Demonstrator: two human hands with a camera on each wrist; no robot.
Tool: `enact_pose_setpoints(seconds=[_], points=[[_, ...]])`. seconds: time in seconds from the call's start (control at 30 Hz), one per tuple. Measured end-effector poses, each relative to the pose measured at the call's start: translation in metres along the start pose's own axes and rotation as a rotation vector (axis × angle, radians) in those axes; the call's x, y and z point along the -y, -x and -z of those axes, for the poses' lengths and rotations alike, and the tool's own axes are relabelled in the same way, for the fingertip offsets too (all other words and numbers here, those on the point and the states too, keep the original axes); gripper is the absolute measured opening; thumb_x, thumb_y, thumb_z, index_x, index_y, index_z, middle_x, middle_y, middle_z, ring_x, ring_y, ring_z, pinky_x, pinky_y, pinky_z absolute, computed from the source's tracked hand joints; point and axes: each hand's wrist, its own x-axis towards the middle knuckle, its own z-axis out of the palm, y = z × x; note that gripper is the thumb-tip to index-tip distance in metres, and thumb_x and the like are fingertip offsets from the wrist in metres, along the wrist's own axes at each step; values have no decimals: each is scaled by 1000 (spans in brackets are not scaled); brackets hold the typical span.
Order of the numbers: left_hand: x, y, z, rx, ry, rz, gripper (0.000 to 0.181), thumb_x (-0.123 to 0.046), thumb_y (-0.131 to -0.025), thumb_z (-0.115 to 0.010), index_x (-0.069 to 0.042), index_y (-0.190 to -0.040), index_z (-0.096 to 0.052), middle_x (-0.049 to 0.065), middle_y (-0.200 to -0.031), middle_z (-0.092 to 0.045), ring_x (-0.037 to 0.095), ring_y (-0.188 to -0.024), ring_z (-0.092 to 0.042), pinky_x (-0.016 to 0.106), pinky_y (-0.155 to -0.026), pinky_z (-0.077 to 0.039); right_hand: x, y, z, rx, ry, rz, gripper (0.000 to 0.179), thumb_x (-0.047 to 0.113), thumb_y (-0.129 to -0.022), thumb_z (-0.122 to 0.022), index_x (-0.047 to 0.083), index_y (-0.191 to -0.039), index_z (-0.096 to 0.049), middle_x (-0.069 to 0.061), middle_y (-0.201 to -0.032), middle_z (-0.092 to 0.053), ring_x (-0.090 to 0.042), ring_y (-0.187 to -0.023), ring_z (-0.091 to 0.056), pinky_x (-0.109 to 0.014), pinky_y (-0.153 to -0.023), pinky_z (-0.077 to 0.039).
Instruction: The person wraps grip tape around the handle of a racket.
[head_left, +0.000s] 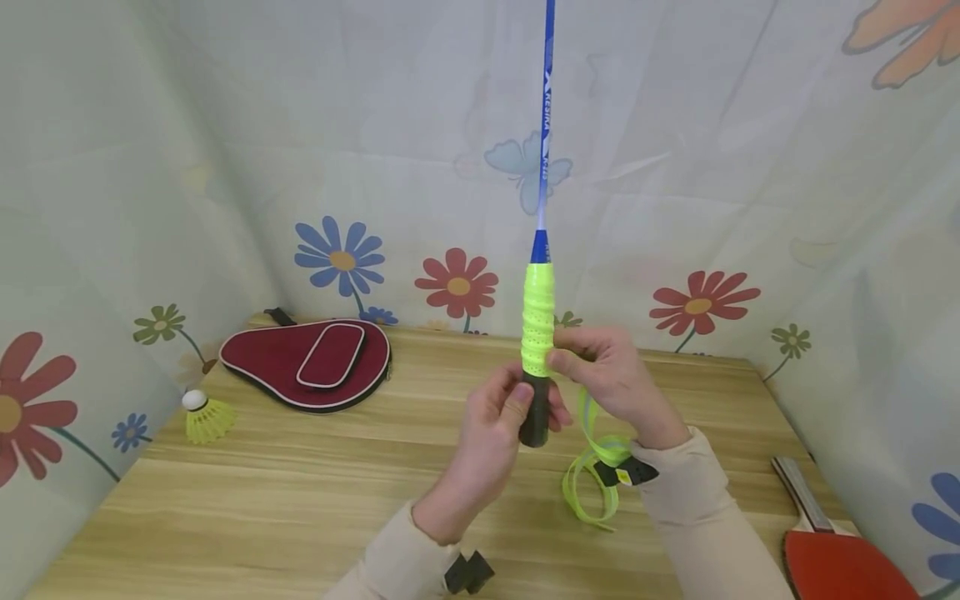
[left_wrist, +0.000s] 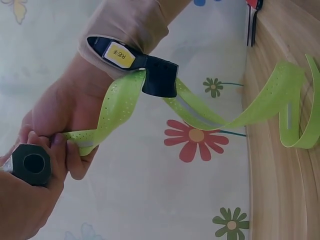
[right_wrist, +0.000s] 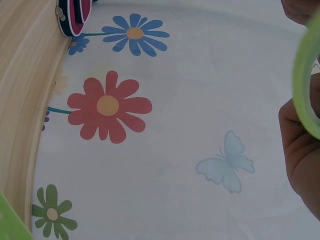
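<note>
A badminton racket stands nearly upright in the head view, its blue shaft (head_left: 547,125) running out of the top edge. My left hand (head_left: 483,433) grips the bare black lower part of the handle (head_left: 535,425). Neon yellow overgrip tape (head_left: 537,312) winds round the upper handle in overlapping turns. At the lowest turn, my right hand (head_left: 615,379) pinches the tape against the handle. From there the loose strip (left_wrist: 117,105) passes under the right wrist and curls down to the table. The left wrist view shows the handle's butt end (left_wrist: 31,165) facing the camera.
On the wooden table (head_left: 300,492), a dark red paddle case (head_left: 262,358) lies at the back left near a yellow shuttlecock (head_left: 208,417). A red table tennis paddle (head_left: 843,567) is at the front right. Flower-printed curtain (head_left: 405,167) surrounds the table's back and sides.
</note>
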Motion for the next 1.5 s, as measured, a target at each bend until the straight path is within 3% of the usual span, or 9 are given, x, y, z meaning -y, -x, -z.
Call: enact_pose_setpoints(seconds=[0.2, 0.3, 0.43, 0.53, 0.67, 0.8, 0.93, 1.17, 1.5], points=[[-3, 1, 0, 59, 40, 36, 31, -13, -106, -34, 12, -118, -47, 10, -97, -63, 18, -84, -65, 33, -76, -56, 5, 5, -4, -87, -37, 44, 16, -5, -86, -68, 1, -100, -75, -2, -91, -73, -16, -74, -65, -27, -68, -55], [-4, 1, 1, 66, 17, 44, 32, -14, -103, -45, 10, -123, -47, 11, -100, -61, 19, -83, -63, 31, -74, -55, 11, 6, -9, -144, -32, 33, 15, -4, -85, -71, -3, -100, -74, -5, -91, -74, -16, -77, -67, -28, -71, -56], [-3, -1, 2, 6, -40, 91, 40, -8, -94, -63, 6, -123, -41, 13, -105, -53, 20, -86, -60, 34, -76, -56, 16, 8, -15, -232, 63, 0, 18, 0, -84, -74, -5, -101, -73, -5, -92, -74, -15, -71, -64, -24, -66, -53], [-2, -3, 3, -57, -64, 116, 41, -5, -91, -67, 5, -121, -40, 15, -106, -52, 21, -87, -61, 39, -78, -57, 17, 9, -17, -279, 124, -16, 20, 4, -83, -76, -1, -103, -74, -4, -91, -74, -13, -62, -55, -20, -58, -47], [-2, -4, 7, -102, -84, 106, 35, -4, -90, -68, 7, -116, -48, 15, -100, -60, 21, -83, -65, 38, -78, -57, 16, 10, -15, -285, 114, -28, 20, 7, -84, -76, -1, -103, -74, -4, -91, -74, -12, -64, -56, -20, -60, -47], [-4, -4, 8, -116, -55, 86, 30, -4, -90, -68, 7, -114, -53, 13, -96, -64, 19, -81, -66, 37, -79, -57, 14, 9, -10, -265, 51, -15, 19, 4, -86, -73, -6, -102, -72, -5, -95, -74, -17, -85, -68, -25, -73, -54], [-7, -4, 8, -106, -23, 79, 28, -2, -91, -65, 9, -114, -55, 14, -95, -66, 18, -79, -68, 37, -80, -57, 11, 9, -5, -235, 6, 1, 18, 3, -87, -72, -6, -102, -72, -4, -95, -74, -19, -89, -69, -27, -75, -55], [-6, -4, 6, -60, 7, 66, 25, -2, -97, -57, 12, -118, -54, 27, -101, -61, 16, -79, -68, 34, -79, -56, 9, 7, -2, -229, -58, 20, 17, -1, -84, -73, 2, -101, -75, -6, -98, -74, -19, -92, -70, -28, -77, -55], [-5, -4, 3, -68, 38, 47, 23, -3, -100, -49, 13, -118, -52, 11, -94, -62, 15, -77, -66, 30, -76, -56, 10, 4, -4, -237, -58, 39, 17, -2, -84, -73, 4, -100, -76, -5, -98, -74, -18, -92, -70, -27, -78, -55]])
